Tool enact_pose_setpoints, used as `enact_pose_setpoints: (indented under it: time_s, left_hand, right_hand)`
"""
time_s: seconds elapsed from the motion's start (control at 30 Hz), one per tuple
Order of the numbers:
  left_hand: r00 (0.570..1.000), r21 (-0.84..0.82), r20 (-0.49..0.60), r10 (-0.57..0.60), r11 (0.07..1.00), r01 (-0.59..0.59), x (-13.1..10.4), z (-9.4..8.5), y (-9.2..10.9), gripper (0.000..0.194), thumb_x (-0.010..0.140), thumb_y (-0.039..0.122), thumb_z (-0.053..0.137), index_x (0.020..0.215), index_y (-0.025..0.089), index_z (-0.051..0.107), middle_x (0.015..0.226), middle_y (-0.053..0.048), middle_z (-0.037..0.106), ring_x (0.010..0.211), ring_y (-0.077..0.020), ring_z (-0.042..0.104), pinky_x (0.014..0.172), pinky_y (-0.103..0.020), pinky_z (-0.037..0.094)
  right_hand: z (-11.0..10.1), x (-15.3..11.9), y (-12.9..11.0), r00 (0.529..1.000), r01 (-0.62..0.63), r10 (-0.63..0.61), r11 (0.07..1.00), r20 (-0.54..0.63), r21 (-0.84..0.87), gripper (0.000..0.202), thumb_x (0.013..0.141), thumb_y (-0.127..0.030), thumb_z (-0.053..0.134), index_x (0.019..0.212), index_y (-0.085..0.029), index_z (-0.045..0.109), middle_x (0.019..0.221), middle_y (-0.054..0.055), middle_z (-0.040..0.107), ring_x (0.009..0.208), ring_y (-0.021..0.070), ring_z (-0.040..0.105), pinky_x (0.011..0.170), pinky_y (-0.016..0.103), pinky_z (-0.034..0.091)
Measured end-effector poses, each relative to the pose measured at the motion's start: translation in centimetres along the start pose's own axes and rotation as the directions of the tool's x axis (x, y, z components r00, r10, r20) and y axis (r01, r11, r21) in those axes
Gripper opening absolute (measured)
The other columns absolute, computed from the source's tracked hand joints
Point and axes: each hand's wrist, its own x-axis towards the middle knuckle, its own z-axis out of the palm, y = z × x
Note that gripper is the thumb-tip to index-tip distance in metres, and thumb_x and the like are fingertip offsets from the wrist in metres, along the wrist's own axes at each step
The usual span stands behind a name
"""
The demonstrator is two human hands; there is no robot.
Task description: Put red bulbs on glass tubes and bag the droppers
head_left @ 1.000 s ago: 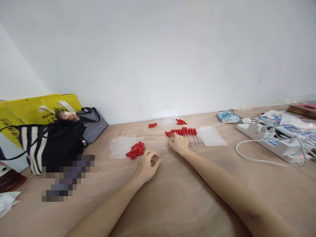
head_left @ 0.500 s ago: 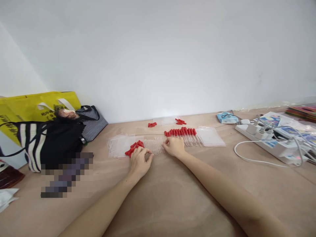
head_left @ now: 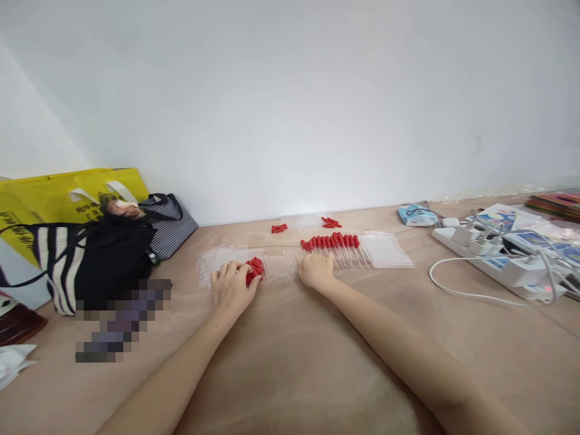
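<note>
My left hand (head_left: 233, 287) lies against the left side of a small pile of red, capsule-shaped pieces (head_left: 254, 270), thumb apart from the curved fingers, cupping the pile. Right of the pile lies a row of thin white sticks (head_left: 280, 267). At that row's right end my right hand (head_left: 316, 270) is closed, knuckles up; its fingertips are hidden, so I cannot make out what they hold. Just beyond it, a row of white sticks with red ends (head_left: 335, 241) lies side by side. Clear plastic bags (head_left: 217, 260) are by my left hand, with more bags (head_left: 389, 249) on the right.
Near the wall lie two small red clusters (head_left: 280, 228) and more white sticks. Bags, including a black one (head_left: 99, 263) and a yellow one (head_left: 45, 193), stand at left. A power strip (head_left: 489, 260) with white cables and a blue mask (head_left: 417, 215) are at right.
My left hand has shifted left, from over the red pile to its left side, and the pieces look more gathered. My right hand has curled further in almost the same place.
</note>
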Motion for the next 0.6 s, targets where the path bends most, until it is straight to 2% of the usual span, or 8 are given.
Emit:
enact_pose_setpoints:
  time_s: [0.23, 0.4, 0.47, 0.5, 0.57, 0.6]
  left_hand:
    - [0.999, 0.013, -0.04, 0.009, 1.0, -0.008, 0.1, 0.3, 0.1, 0.023, 0.073, 0.038, 0.052, 0.07, 0.019, 0.063, 0.083, -0.008, 0.057, 0.081, -0.0269, 0.048, 0.069, -0.038, 0.031]
    - [0.978, -0.074, -0.209, -0.004, 0.997, -0.012, -0.1, -0.3, 0.6, 0.019, 0.072, 0.033, 0.052, 0.068, 0.017, 0.062, 0.082, -0.008, 0.057, 0.08, -0.0258, 0.048, 0.071, -0.039, 0.031]
    - [0.969, -0.191, -0.232, 0.091, 0.972, -0.137, -0.4, -0.9, 1.3, 0.016, 0.071, 0.029, 0.052, 0.07, 0.017, 0.062, 0.081, -0.007, 0.056, 0.079, -0.0235, 0.048, 0.071, -0.037, 0.033]
    - [0.961, -0.262, -0.214, 0.174, 0.938, -0.228, -0.6, -1.1, 1.7, 0.014, 0.071, 0.027, 0.052, 0.071, 0.018, 0.062, 0.08, -0.006, 0.055, 0.078, -0.0219, 0.048, 0.072, -0.035, 0.034]
    - [0.921, -0.398, -0.142, 0.362, 0.831, -0.389, -1.1, -1.6, 2.5, 0.011, 0.07, 0.024, 0.052, 0.072, 0.018, 0.061, 0.081, -0.005, 0.054, 0.077, -0.0192, 0.048, 0.072, -0.033, 0.036]
    - [0.895, -0.446, -0.106, 0.434, 0.783, -0.433, -1.4, -1.8, 2.9, 0.01, 0.068, 0.022, 0.052, 0.072, 0.019, 0.06, 0.081, -0.004, 0.054, 0.076, -0.0186, 0.048, 0.072, -0.032, 0.037]
  right_hand:
    - [-0.6, -0.9, 1.3, 1.0, 0.027, -0.027, 0.999, -0.006, -0.041, 0.026, 0.081, -0.017, 0.036, 0.086, -0.009, 0.061, 0.086, 0.018, 0.064, 0.077, 0.0241, 0.059, 0.076, 0.038, 0.027]
    - [-1.6, -3.1, 3.9, 0.995, 0.098, -0.098, 0.994, -0.004, -0.053, 0.024, 0.083, -0.018, 0.036, 0.091, -0.009, 0.056, 0.089, 0.017, 0.062, 0.083, 0.0242, 0.057, 0.075, 0.035, 0.029]
    - [-1.8, -4.1, 5.7, 0.982, 0.19, -0.19, 0.981, 0.007, -0.04, 0.021, 0.085, -0.022, 0.037, 0.09, -0.012, 0.055, 0.091, 0.013, 0.062, 0.088, 0.0225, 0.055, 0.075, 0.031, 0.03]
    - [-1.9, -4.6, 6.8, 0.957, 0.291, -0.29, 0.957, 0.012, -0.022, 0.02, 0.085, -0.023, 0.037, 0.088, -0.013, 0.054, 0.09, 0.012, 0.062, 0.088, 0.0218, 0.054, 0.074, 0.03, 0.031]
    - [-2.1, -5.4, 8.8, 0.909, 0.417, -0.417, 0.909, 0.011, 0.022, 0.018, 0.085, -0.024, 0.038, 0.084, -0.014, 0.053, 0.088, 0.009, 0.061, 0.085, 0.0199, 0.053, 0.073, 0.029, 0.032]
    - [-2.2, -5.7, 9.6, 0.885, 0.464, -0.465, 0.885, 0.014, 0.046, 0.018, 0.085, -0.025, 0.039, 0.083, -0.015, 0.053, 0.086, 0.008, 0.061, 0.083, 0.0191, 0.053, 0.073, 0.028, 0.032]
